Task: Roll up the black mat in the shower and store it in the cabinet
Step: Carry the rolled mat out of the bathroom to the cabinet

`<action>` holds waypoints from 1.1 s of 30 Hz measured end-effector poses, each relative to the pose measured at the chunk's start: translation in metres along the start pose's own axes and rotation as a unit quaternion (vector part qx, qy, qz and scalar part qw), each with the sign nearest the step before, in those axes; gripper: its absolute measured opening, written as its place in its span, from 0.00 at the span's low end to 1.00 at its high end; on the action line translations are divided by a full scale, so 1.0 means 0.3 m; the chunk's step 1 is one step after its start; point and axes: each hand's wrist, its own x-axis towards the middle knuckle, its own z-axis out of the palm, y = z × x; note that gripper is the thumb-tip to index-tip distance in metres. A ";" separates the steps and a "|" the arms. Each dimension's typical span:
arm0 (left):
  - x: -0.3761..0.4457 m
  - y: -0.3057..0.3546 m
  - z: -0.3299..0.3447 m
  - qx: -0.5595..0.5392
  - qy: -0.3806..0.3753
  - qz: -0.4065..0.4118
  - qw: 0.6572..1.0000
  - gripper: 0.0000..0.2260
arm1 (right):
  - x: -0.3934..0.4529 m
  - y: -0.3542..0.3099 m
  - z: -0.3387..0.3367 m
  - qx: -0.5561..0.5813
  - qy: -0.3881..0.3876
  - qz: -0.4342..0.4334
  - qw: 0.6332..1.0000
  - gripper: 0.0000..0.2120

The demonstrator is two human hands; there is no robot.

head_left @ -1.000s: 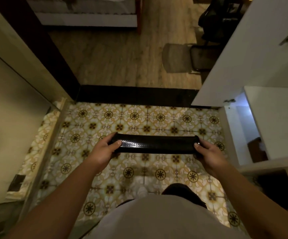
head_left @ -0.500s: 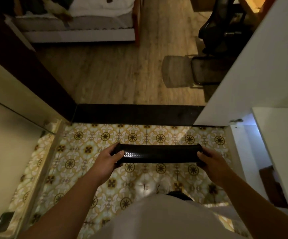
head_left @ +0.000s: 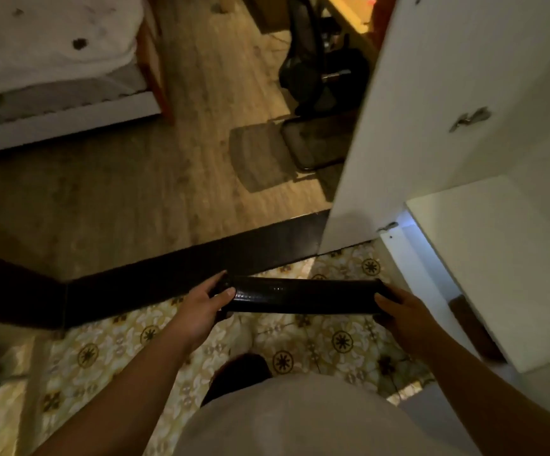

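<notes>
Both hands (head_left: 201,307) gripping rolled black mat (head_left: 303,297)

Light: dim, warm yellow overall
Brightest: cool glow inside cabinet (head_left: 408,258), right
Blur: motion smear throughout
Edges: wide-angle bending

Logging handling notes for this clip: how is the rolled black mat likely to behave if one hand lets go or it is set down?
The rolled black mat spans straight between the left hand and right hand without sagging, so it is probably fairly stiff as a roll. Nothing visibly ties it, so it may unroll if released. Being a tube, it could roll when laid down.
</notes>
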 end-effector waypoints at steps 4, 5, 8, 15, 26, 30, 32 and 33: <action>0.223 0.117 0.083 0.046 -0.086 -0.013 0.995 0.22 | 0.001 -0.012 -0.043 0.043 0.075 -0.016 0.996 0.15; 0.278 0.145 0.108 0.055 -0.108 -0.018 0.993 0.22 | -0.005 -0.015 -0.049 0.064 0.095 -0.018 0.993 0.16; 0.425 0.230 0.183 0.069 -0.183 -0.051 0.979 0.23 | -0.035 -0.027 -0.047 0.132 0.141 -0.033 0.981 0.15; 0.624 0.421 0.366 0.201 -0.346 0.015 0.916 0.09 | -0.114 -0.019 0.037 0.232 0.251 -0.078 0.937 0.11; 0.746 0.473 0.617 0.283 -0.477 -0.013 0.832 0.13 | -0.183 0.113 0.106 0.302 0.396 -0.085 0.863 0.14; 0.747 0.462 0.704 0.281 -0.483 -0.015 0.829 0.10 | -0.185 0.130 0.071 0.316 0.402 -0.095 0.854 0.14; 0.745 0.455 0.747 0.278 -0.484 -0.024 0.829 0.10 | -0.188 0.136 0.044 0.321 0.403 -0.102 0.851 0.15; 0.745 0.452 0.767 0.278 -0.488 -0.028 0.827 0.10 | -0.190 0.137 0.028 0.324 0.403 -0.106 0.850 0.15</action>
